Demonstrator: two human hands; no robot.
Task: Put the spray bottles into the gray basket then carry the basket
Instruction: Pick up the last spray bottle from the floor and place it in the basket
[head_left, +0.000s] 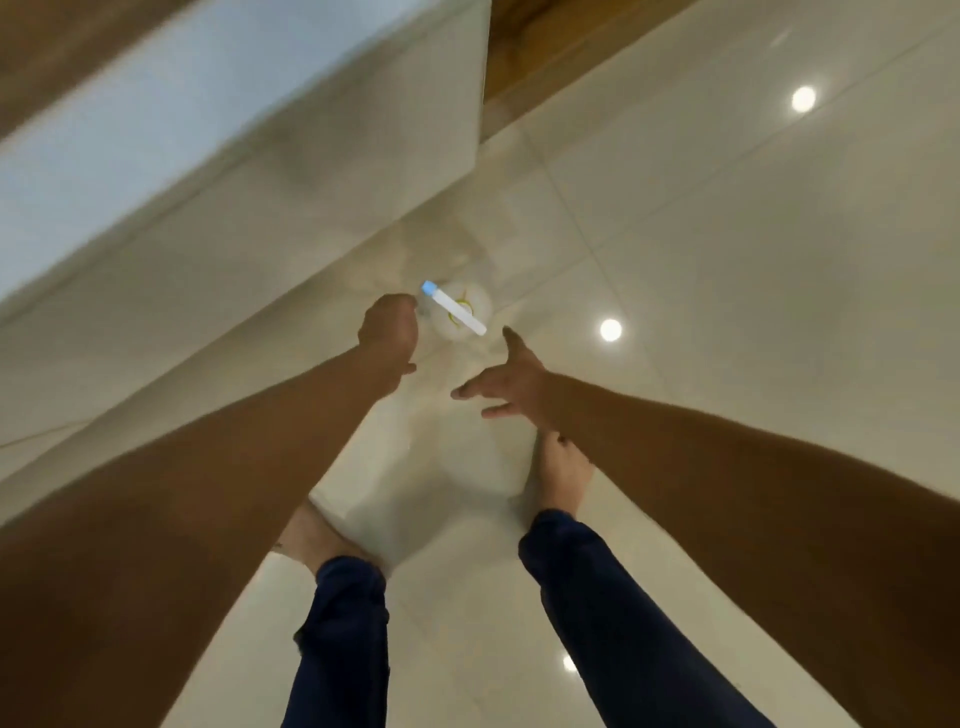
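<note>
A white spray bottle (464, 313) with a white sprayer head and a blue nozzle tip stands upright on the glossy floor, seen from above. My left hand (388, 328) is curled closed right beside the bottle's left side, level with the nozzle. Blur hides whether its fingers touch the bottle. My right hand (511, 382) is open with fingers spread, just right of and nearer than the bottle, apart from it. The gray basket is out of view.
A pale cabinet or counter block (311, 171) rises at the upper left, its corner just beyond the bottle. My bare feet (563, 473) and dark trouser legs (343, 639) stand on the cream tiled floor (727, 260), which reflects ceiling lights. Brown wood panelling (540, 47) lies behind the block.
</note>
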